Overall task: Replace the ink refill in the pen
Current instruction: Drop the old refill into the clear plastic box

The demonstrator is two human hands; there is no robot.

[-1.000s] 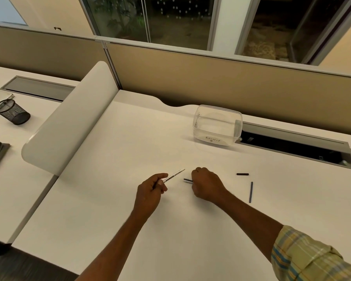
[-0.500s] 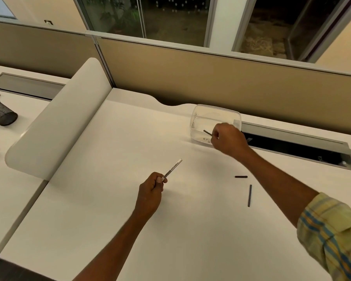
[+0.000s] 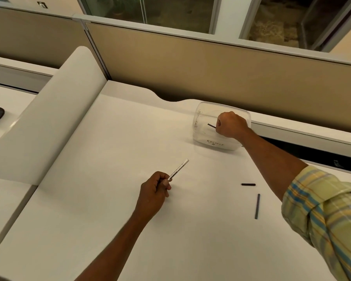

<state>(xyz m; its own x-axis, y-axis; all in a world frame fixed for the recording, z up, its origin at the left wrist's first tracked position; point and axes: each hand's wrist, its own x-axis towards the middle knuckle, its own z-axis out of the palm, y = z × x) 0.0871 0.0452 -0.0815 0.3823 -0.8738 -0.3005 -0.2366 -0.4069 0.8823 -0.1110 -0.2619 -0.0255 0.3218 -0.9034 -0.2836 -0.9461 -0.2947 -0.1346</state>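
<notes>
The white desk [image 3: 114, 230] carries everything, with a tan partition along its far edge. Near that far edge, toward the right, sits a clear plastic tub [image 3: 201, 136]. The right hand [image 3: 230, 124] is over the tub's mouth, its grip closed on a thin dark stick [image 3: 211, 125] that pokes out to the left, probably the used refill. The left hand [image 3: 156, 189] is near the middle of the desk, its grip clamped on the lower end of the white pen tube [image 3: 178, 169], which points up toward the far edge. Toward the right edge lie two loose dark parts, well apart from both hands: a longer rod [image 3: 257, 205], and a short piece [image 3: 248, 184] just beyond it.

Risks: the stick could miss the tub and roll across the desk if let go off-centre. The round loose parts could roll if a sleeve brushes them. The two dark thin pieces look alike, so the wrong one might be picked for the pen.
</notes>
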